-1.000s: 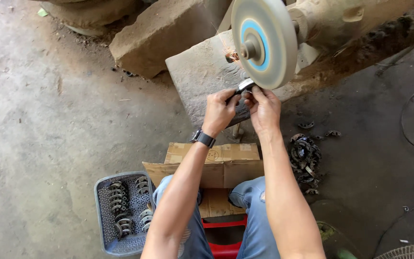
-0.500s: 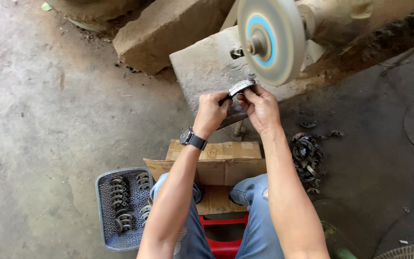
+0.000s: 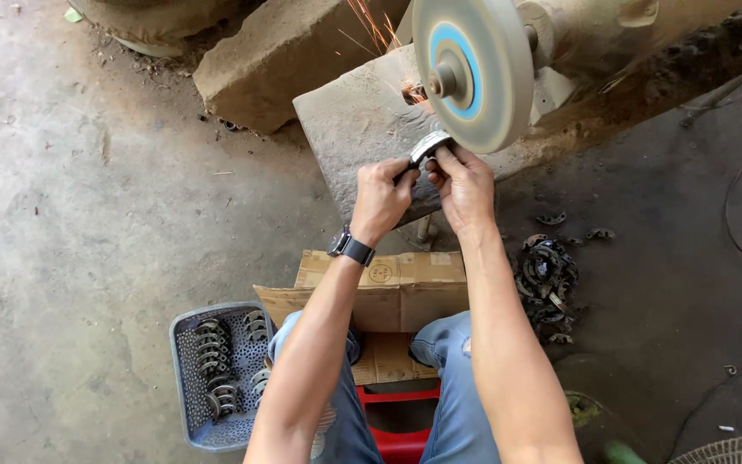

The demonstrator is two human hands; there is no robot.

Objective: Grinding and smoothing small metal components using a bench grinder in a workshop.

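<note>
- the left hand (image 3: 381,196) has its grip closed on the near end of a small curved metal piece (image 3: 428,144), fingers curled over it, a dark watch (image 3: 352,247) on the wrist.
- the right hand (image 3: 465,185) pinches the same metal piece from the other side, thumb and fingertips closed on it, so both hands hold it together.
- the metal piece is up in front of the person, pressed against the lower rim of the grinding wheel (image 3: 472,69), a pale disc with a blue ring round its hub.
- orange sparks (image 3: 375,30) stream up and to the left from the point of contact.
- behind the wheel lies a slanted stone block (image 3: 358,120), with a second block (image 3: 281,64) beyond it.
- an open cardboard box (image 3: 388,288) sits on the floor between the knees, just past a red stool (image 3: 397,430).
- a grey perforated plastic basket (image 3: 191,387) beside the left knee holds rows of similar curved metal pieces.
- a dark heap of more such pieces (image 3: 547,279) lies on the concrete floor (image 3: 70,215) to the right of the right forearm.
</note>
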